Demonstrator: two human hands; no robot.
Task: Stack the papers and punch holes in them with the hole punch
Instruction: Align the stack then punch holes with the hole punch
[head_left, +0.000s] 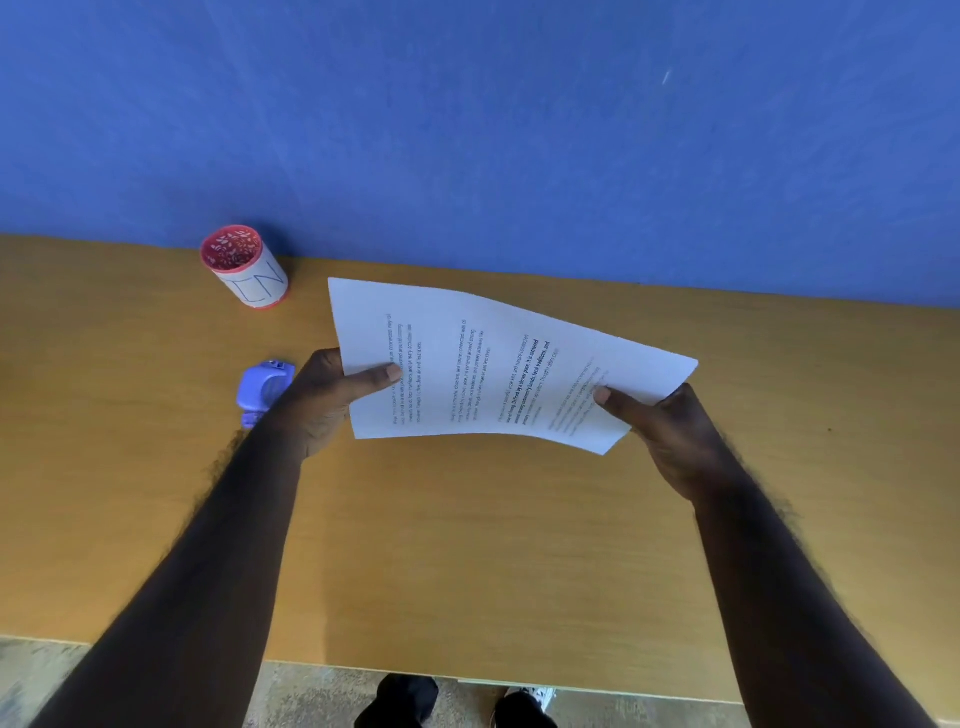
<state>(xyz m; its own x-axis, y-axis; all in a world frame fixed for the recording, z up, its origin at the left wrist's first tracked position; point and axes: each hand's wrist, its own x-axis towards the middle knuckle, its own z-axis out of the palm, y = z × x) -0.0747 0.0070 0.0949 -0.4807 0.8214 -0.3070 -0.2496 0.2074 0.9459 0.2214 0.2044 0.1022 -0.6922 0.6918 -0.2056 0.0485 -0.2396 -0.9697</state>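
White printed papers (488, 358) are held in the air above the wooden table (467, 545), slightly bowed. My left hand (332, 395) grips their left short edge with the thumb on top. My right hand (670, 436) pinches the right short edge, thumb on top too. I cannot tell how many sheets are in the stack. A small purple hole punch (260, 387) lies on the table just left of my left hand, partly hidden by my wrist.
A red and white cylindrical holder (244, 267) stands at the back left against the blue wall (467, 130). The table's near edge runs along the bottom, with my shoes (405, 701) on the floor beneath it.
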